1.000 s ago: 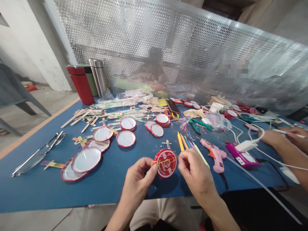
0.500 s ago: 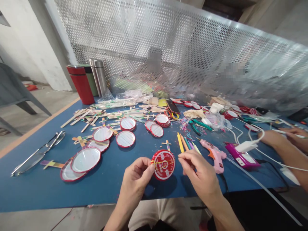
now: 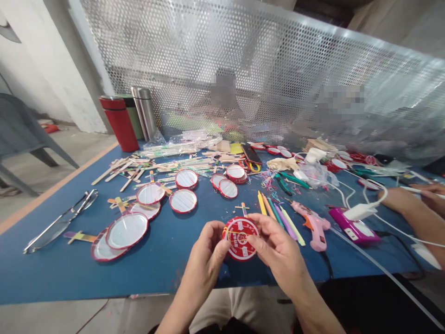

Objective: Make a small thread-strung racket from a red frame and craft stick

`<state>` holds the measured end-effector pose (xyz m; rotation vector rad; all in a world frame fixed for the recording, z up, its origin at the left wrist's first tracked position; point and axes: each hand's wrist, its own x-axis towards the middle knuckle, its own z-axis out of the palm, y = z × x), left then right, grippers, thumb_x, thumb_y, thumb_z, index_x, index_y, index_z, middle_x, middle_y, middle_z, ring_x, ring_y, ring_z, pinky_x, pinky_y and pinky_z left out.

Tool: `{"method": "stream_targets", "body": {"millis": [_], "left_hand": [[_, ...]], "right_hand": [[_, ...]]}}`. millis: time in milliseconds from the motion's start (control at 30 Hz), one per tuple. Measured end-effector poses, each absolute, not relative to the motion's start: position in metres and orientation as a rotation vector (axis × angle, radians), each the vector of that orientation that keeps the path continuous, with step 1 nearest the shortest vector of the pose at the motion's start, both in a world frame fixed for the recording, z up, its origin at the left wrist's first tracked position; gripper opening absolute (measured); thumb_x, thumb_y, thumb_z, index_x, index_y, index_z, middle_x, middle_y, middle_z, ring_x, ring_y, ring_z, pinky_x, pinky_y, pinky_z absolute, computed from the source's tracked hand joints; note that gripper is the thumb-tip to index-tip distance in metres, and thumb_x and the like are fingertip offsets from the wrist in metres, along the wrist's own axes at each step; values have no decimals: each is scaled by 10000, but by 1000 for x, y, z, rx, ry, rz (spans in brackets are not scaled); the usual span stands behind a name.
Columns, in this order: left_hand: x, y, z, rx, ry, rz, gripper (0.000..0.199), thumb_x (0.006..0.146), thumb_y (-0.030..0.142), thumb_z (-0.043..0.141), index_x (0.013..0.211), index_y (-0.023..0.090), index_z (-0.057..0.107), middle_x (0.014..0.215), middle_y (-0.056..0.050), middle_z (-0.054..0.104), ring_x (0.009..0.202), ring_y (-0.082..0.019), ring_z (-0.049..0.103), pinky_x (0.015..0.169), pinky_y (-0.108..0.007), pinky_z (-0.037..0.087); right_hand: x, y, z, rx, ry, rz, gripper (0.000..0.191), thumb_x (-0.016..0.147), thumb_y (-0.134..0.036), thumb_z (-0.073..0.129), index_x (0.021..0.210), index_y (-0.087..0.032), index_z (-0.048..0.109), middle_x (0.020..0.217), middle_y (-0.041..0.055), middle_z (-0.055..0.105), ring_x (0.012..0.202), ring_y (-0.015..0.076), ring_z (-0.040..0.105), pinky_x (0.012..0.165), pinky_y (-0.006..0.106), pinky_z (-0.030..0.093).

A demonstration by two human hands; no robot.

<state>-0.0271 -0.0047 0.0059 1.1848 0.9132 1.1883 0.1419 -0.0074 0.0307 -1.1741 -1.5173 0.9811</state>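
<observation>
A red round lid (image 3: 240, 250) with white print is held upright over the front of the table, its printed face towards me. Yellow thread (image 3: 233, 231) runs across that face. My left hand (image 3: 210, 248) pinches the lid's left edge between thumb and fingers. On the other side my right hand (image 3: 281, 246) grips the right edge, thumb on the printed face and fingers behind. Just behind the lid lies a small stick cross (image 3: 244, 209). Several coloured pens (image 3: 286, 222) lie beyond my right hand.
White discs with red rims (image 3: 127, 230) and craft sticks (image 3: 114, 170) spread across the blue table. Eyeglasses (image 3: 60, 225) lie left. A pink glue gun (image 3: 314, 227), a purple power strip (image 3: 352, 226) and cables are right, near another person's arm (image 3: 403, 206). Bottles (image 3: 120, 123) stand by the perforated screen (image 3: 187, 60).
My right hand has moved left from beside the lid and now grips its right edge. The thread earlier stretched towards that hand now lies across the lid. The view has shifted slightly.
</observation>
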Motion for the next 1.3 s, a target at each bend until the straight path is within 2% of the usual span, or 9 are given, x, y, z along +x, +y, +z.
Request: {"method": "stream_targets", "body": {"millis": [133,200,300,400,600,833,1000,1133,1300], "left_hand": [[-25,-5,4,1202,1008,1106,340,844,521,547,865,183,584,662,23,554,573,-112,473,527,-201,392],[-24,-5,3,1202,1036,1104,341,840,521,554,828,181,575,631,35,523,558,-104,450,515,-194,373],[-24,-5,3,1183,1049,1131,342,841,522,554,814,182,569,607,41,513,536,-96,441,496,-187,365],[-24,-5,4,1148,1048,1143,346,836,530,558,815,185,560,588,49,509,517,-94,452,482,-182,381],[-23,-7,5,1095,1036,1154,334,831,521,572,826,188,543,600,54,519,515,-90,461,489,-182,413],[-25,-7,4,1138,1053,1175,313,836,486,574,800,175,559,601,54,502,531,-82,434,490,-172,373],[-25,-6,3,1163,1042,1170,304,849,472,561,800,173,562,603,51,516,529,-79,450,489,-166,386],[-24,-7,3,1144,1035,1155,313,854,486,548,814,176,562,582,57,507,501,-80,452,468,-170,405],[-23,-8,1,1133,1057,1163,326,845,501,559,818,176,568,568,58,508,481,-79,451,451,-170,414]], "right_hand": [[142,-8,27,-1201,-1651,815,221,872,-234,588,1088,-215,542,953,51,707,806,164,702,666,251,589],[143,-8,29,-1230,-1731,539,179,873,-219,589,1050,-213,560,969,62,685,781,160,688,596,235,574],[146,-9,34,-1185,-1874,-25,87,896,-170,560,953,-200,619,922,70,658,795,167,655,641,265,555],[148,-11,40,-1102,-2085,-298,120,893,-106,556,904,-176,653,794,48,656,736,161,631,678,283,530],[146,-18,43,-1105,-2272,-384,165,908,-79,511,899,-152,659,780,46,658,708,152,596,661,284,479],[139,-12,44,-1184,-2359,-504,302,907,-83,442,669,-186,597,632,20,565,592,155,532,561,293,367],[141,-8,37,-1222,-2338,-605,310,863,-62,396,629,-203,541,600,1,542,510,130,516,508,265,339],[148,-12,37,-1241,-2352,-467,243,839,-86,389,679,-199,533,643,-4,566,486,94,541,453,216,335],[153,-18,37,-1276,-2331,-249,196,815,-80,389,708,-199,503,665,2,549,514,97,566,455,181,373]]}}
